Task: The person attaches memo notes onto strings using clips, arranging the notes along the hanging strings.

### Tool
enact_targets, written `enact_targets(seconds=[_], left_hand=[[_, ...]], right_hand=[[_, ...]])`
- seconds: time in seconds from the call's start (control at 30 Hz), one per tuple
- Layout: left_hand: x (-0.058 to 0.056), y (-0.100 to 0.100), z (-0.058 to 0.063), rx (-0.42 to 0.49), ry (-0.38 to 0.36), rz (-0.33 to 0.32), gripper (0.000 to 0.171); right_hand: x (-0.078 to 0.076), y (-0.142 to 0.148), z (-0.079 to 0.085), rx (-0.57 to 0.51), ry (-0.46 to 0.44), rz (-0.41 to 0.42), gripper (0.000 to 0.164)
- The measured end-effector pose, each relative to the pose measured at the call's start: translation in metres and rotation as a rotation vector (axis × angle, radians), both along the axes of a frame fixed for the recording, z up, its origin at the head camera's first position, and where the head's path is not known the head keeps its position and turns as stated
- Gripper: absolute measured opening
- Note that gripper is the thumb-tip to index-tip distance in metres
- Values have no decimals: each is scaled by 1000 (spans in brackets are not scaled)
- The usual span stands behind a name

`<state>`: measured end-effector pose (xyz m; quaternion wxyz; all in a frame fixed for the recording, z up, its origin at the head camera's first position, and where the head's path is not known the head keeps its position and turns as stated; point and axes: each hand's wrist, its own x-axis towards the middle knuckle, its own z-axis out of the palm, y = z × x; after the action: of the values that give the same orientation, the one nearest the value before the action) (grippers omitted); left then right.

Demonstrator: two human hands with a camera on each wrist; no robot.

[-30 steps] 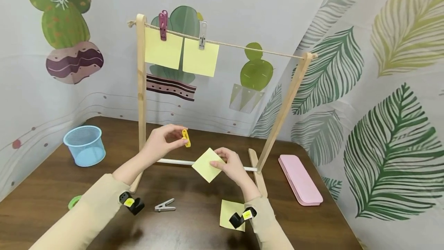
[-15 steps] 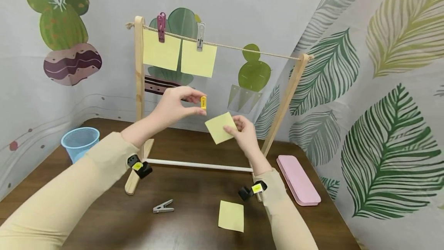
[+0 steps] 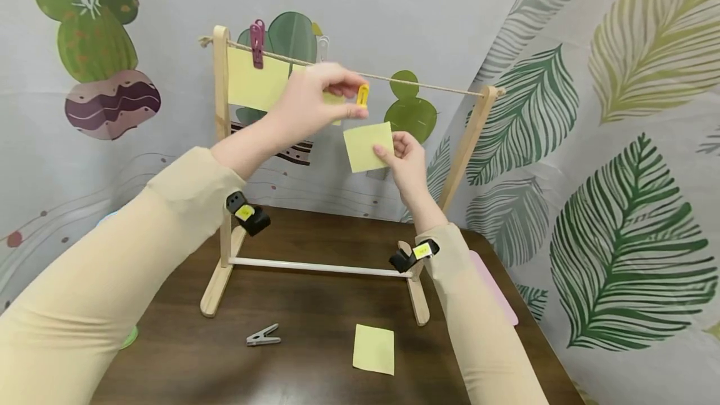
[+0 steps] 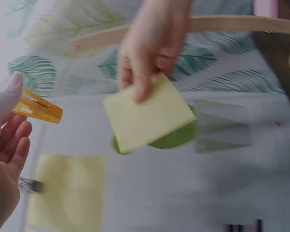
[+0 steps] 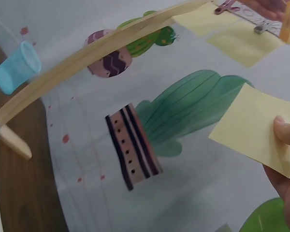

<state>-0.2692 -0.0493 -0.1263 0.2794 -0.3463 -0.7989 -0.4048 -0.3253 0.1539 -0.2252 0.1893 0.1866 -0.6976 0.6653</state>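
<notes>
While two yellow notes already hang clipped on the rope, the left hand pinches a yellow clothespin near it. The right hand pinches a third note, not yet clipped. A fourth note and a gray clothespin lie on the worktop, seemingly left to do.

- Pale grey-white wall covering, lightly creased, at the back and both sides.
- Left: a printed green cactus in a pink pot with purple bands.
- Low down, thin wavy lines with reddish dots.
- Right: large striped leaf prints in green, grey and olive.
- Dark brown wood-grain worktop, its far right corner rounded, faintly glossy under soft light.
</notes>
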Motion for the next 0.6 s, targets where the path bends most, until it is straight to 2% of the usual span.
enact_targets(seconds=[0.13,0.3,0.47,0.6], left_hand=[[2,8,25,31,-1,13,41],[2,15,45,21,-1,38,41],[-2,21,55,45,-22,87,41],[-7,27,54,106,-23,113,38]], right_hand=[[-4,-6,15,-61,22,2,18],[-5,-13,30,-125,47,-4,19],[-4,-17,39,-202,58,-14,18],[-6,-21,42,-258,50,14,19]])
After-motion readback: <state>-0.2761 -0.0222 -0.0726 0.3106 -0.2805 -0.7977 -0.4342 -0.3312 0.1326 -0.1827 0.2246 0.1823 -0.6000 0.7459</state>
